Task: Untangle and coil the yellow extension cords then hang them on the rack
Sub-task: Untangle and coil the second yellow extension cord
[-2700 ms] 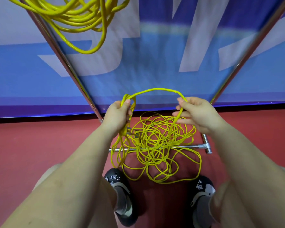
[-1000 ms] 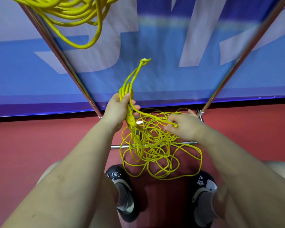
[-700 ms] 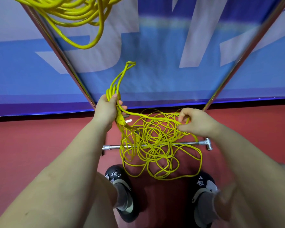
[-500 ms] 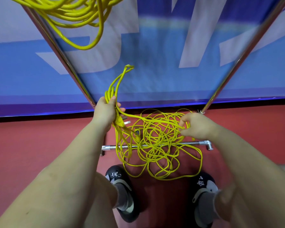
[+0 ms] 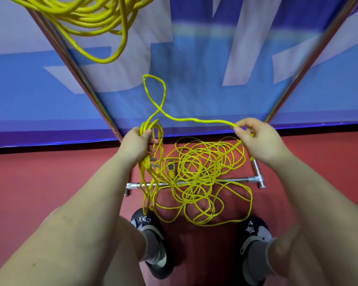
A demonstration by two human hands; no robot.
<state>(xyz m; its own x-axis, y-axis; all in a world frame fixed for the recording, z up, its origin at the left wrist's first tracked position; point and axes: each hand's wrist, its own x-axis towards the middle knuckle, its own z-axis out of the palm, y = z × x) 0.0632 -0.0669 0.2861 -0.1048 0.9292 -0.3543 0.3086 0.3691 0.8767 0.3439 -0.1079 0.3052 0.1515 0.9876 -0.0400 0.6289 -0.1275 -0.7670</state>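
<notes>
- Our left hand (image 5: 137, 143) is closed round a bunch of gathered loops of the yellow cord (image 5: 196, 120), w/ the plug (image 5: 148, 161) dangling just below the fist.
- Our right hand (image 5: 256, 139) pinches one strand betw. thumb and fingers, up and to the right of the floor tangle (image 5: 203, 178); fingers curled on it, nothing else held.
- Betw. the two hands the strand runs taut-ish, then kinks into a small twisted loop standing above the left fist.
- Below the hands the tangle lies on the red floor (image 5: 39, 182), draped across the rack's bottom crossbar (image 5: 238, 179); a socket end (image 5: 171, 168) sits at the tangle's left edge.
- Our shoes (image 5: 151, 230) are just this side of the tangle, one stray loop touching the left one.
- A finished coil (image 5: 95, 19) already hangs off the rack's left post (image 5: 74, 65), far above the tangle.
- Risks, as we judge them: pulling the next length hard could cinch the pile into a knot, since strands cross every which way; the cord could snag under the crossbar; the twisted loop, if folded in as is, would give a figure-eight coil; a loop near our foot could catch when we shift.
</notes>
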